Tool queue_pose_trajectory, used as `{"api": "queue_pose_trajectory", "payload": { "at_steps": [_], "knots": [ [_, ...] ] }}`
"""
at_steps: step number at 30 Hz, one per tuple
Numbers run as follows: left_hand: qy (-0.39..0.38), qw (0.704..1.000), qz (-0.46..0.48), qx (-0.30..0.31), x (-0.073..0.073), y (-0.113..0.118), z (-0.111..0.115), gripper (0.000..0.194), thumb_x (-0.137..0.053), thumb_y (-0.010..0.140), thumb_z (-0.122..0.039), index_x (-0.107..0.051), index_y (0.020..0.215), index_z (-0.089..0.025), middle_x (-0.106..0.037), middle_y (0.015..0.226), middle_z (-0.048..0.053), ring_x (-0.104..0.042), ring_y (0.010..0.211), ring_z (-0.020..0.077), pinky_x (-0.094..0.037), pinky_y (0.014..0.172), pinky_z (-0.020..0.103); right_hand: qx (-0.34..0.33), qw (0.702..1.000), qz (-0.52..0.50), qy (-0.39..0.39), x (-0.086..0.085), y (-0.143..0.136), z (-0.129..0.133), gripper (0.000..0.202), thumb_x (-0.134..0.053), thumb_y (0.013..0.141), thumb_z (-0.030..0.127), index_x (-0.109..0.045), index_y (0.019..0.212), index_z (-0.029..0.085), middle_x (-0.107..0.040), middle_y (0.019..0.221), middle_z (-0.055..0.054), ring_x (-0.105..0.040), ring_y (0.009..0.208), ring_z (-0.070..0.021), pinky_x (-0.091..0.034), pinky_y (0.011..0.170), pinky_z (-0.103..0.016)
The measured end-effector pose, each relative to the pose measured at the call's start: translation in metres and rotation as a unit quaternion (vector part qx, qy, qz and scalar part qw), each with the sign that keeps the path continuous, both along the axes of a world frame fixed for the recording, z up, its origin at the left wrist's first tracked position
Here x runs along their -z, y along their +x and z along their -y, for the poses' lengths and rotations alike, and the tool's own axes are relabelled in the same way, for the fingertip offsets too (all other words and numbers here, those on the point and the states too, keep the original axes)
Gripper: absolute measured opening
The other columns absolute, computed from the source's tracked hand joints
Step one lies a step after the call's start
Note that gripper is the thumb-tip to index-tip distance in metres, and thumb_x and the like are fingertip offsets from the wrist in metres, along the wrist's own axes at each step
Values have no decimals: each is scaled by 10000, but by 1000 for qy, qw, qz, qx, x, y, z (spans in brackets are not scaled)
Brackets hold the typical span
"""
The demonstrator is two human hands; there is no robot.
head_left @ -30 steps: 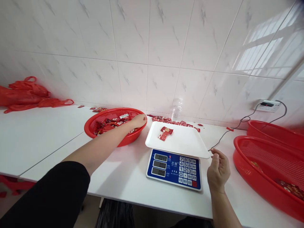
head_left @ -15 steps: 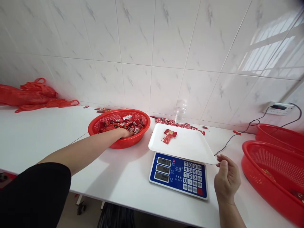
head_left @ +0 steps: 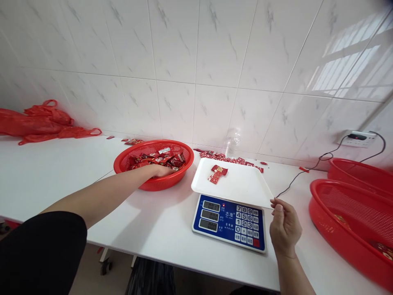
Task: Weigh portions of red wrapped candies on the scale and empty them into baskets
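My left hand reaches into a red plastic basket of small red wrapped packets; its fingers are hidden among them. On the right, my right hand is beside the near right corner of a white weighing tray, fingertips at its edge and fingers loosely bent. It appears to hold nothing. Two red packets lie overlapping on the tray's left part. Under the tray is a digital scale with a blue keypad panel; its top display seems to read 0.017.
Loose red packets and a clear plastic bottle line the tiled wall. Red plastic bags lie far left. Two more red baskets stand at the right. A black cable runs to a power strip.
My left hand has sunk slightly deeper among the packets. My right hand stays at the tray corner, its fingertips closer to the edge. The camera view has shifted slightly.
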State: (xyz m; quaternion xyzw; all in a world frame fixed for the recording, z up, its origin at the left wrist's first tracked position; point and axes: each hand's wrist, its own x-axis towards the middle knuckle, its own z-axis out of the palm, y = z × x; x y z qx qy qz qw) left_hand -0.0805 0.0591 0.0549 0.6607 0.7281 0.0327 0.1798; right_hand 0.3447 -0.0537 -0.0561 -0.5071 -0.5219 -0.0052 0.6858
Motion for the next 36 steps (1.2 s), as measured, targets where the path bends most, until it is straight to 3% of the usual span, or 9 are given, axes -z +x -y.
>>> {"api": "queue_pose_trajectory", "payload": {
  "at_steps": [3, 5, 8, 12, 17, 21, 25, 30, 36],
  "knots": [
    [-76, 995, 17, 68, -13, 0, 1, 570, -596, 668, -566, -663, 1148, -266, -635, 1216, 128, -610, 1018, 371, -502, 803, 429, -10, 1000, -7, 0, 2, 0, 0, 299, -457, 924, 408, -616, 970, 159, -660, 905, -92, -619, 783, -190, -493, 649, -328],
    [-83, 991, 40, 100, -23, -2, -1, 593, -639, 647, -481, -614, 1209, -292, -615, 1249, 107, -639, 939, 319, -527, 733, 365, -13, 1000, -14, -1, 2, -1, -1, 301, -454, 925, 410, -616, 966, 159, -661, 896, -89, -614, 759, -181, -493, 642, -325],
    [-55, 994, 72, 61, -39, -5, -5, 691, -647, 656, -468, -518, 1304, -265, -605, 1239, 137, -653, 810, 270, -532, 615, 310, -12, 1000, -25, -4, 2, -1, 0, 308, -455, 924, 417, -614, 979, 158, -661, 888, -87, -607, 732, -172, -492, 632, -321],
    [-32, 993, 114, 18, -56, -2, -6, 692, -660, 690, -487, -485, 1308, -229, -598, 1240, 155, -667, 782, 250, -528, 602, 286, -18, 999, -41, -4, 1, -2, 0, 307, -470, 917, 420, -613, 996, 160, -660, 871, -80, -603, 704, -165, -486, 608, -309],
    [-8, 989, 145, -34, -59, 5, -5, 666, -659, 735, -505, -470, 1308, -223, -597, 1250, 141, -681, 799, 242, -536, 637, 297, -21, 999, -43, -3, 0, -2, 0, 309, -472, 916, 425, -616, 992, 163, -661, 852, -72, -591, 686, -160, -482, 606, -305],
    [22, 987, 157, -20, -56, 7, -8, 513, -650, 747, -466, -561, 1178, -202, -635, 1181, 99, -650, 861, 221, -536, 633, 264, -28, 999, -43, -14, 1, -1, -1, 309, -468, 918, 421, -615, 995, 161, -665, 848, -72, -594, 684, -158, -486, 605, -306],
    [81, 987, 138, 3, -57, 13, -14, 418, -646, 736, -452, -610, 1061, -191, -691, 996, 63, -641, 789, 206, -513, 587, 243, -32, 998, -52, -8, 2, -1, -1, 311, -479, 913, 420, -616, 1013, 159, -668, 840, -69, -598, 672, -158, -494, 613, -319],
    [113, 971, 203, 53, -65, 42, -18, 318, -624, 754, -466, -624, 924, -197, -698, 843, 27, -631, 713, 176, -480, 555, 223, -32, 998, -61, -3, -1, -2, -1, 309, -484, 909, 419, -618, 1003, 157, -668, 820, -67, -591, 645, -149, -492, 598, -311],
    [21, 936, 325, 131, -66, 108, -10, 298, -579, 807, -431, -609, 1003, -209, -692, 941, 58, -643, 766, 176, -481, 560, 234, -30, 997, -67, -5, -4, -3, -1, 322, -488, 901, 436, -617, 992, 156, -667, 800, -60, -589, 633, -142, -494, 591, -299]
  ]
}}
